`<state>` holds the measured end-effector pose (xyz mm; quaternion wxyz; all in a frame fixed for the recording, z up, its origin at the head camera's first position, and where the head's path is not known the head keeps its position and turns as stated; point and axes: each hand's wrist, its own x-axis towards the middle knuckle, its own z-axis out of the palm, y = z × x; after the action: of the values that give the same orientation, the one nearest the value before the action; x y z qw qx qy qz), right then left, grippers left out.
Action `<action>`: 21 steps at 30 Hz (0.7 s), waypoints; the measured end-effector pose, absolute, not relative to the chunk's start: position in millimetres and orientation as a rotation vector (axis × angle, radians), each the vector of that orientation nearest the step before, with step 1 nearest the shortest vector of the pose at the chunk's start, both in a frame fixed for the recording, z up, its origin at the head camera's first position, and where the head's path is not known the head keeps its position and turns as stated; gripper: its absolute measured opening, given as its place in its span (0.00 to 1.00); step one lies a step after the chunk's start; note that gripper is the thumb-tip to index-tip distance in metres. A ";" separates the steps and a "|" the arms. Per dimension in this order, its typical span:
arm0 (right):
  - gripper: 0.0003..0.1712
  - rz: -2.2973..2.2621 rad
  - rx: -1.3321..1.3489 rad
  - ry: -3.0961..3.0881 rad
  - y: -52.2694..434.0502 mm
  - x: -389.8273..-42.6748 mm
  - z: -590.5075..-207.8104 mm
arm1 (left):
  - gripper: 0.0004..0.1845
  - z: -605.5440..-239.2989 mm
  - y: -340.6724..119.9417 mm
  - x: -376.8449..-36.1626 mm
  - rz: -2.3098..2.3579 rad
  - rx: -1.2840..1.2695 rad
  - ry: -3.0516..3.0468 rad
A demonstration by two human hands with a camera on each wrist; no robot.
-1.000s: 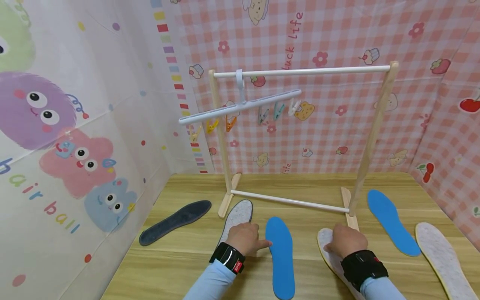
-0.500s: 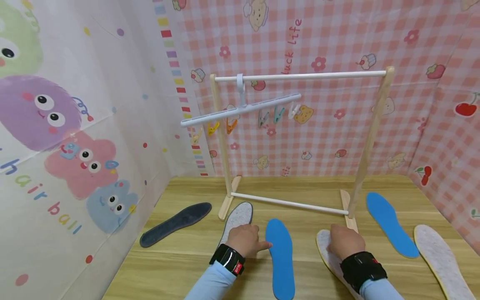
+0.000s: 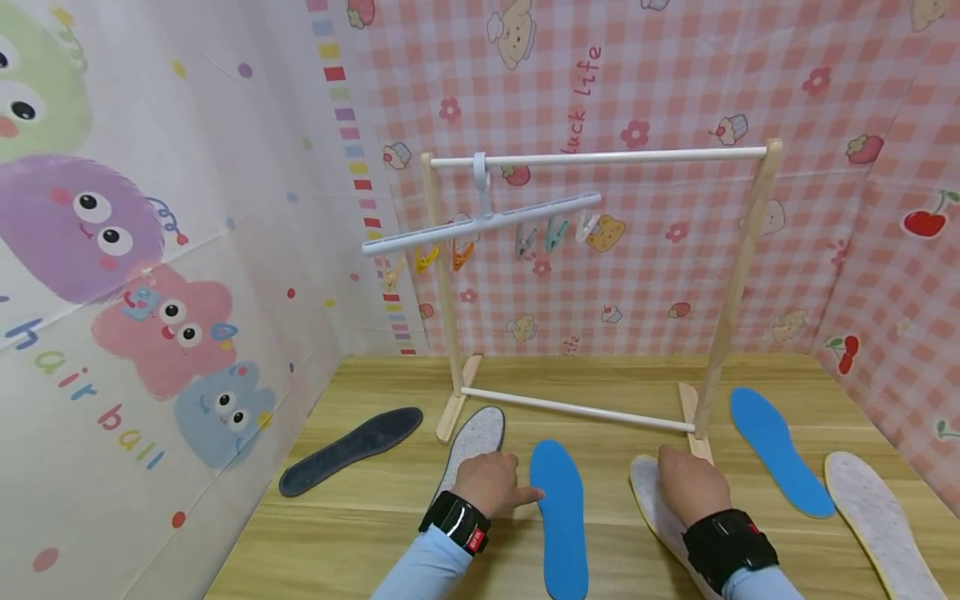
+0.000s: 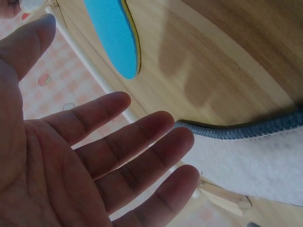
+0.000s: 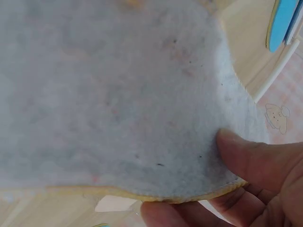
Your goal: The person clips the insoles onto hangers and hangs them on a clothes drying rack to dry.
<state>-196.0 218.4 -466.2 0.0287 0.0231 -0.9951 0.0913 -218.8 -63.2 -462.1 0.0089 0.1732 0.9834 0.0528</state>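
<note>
Fingers of my right hand [image 3: 692, 486] pinch the white insole [image 5: 118, 94] on the tabletop [image 3: 360, 525]; my left hand [image 3: 491, 481] lies open over a grey insole [image 3: 474, 433], beside the blue insole [image 3: 561, 508]

A staged home-laundry booth: cartoon cloths [image 3: 600, 83] hang behind a small drying rack [image 3: 600, 283] on a wooden counter [image 3: 360, 533], a peg hanger [image 3: 480, 221] on its top bar, insoles [image 3: 558, 517] around its feet.

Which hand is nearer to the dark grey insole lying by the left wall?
Left. The left hand rests on the pale grey insole beside the dark grey insole; the right hand is farther off, gripping a yellow-edged insole.
</note>
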 end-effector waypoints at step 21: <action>0.06 0.415 0.037 -2.939 223.8 -190.7 -455.7 | 0.28 -466.0 -64.0 -219.0 0.166 0.560 3.058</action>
<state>-190.7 223.8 -455.7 0.0865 0.0126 -0.9864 0.1393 -219.0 -64.0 -466.0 0.0142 0.1798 0.9822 0.0534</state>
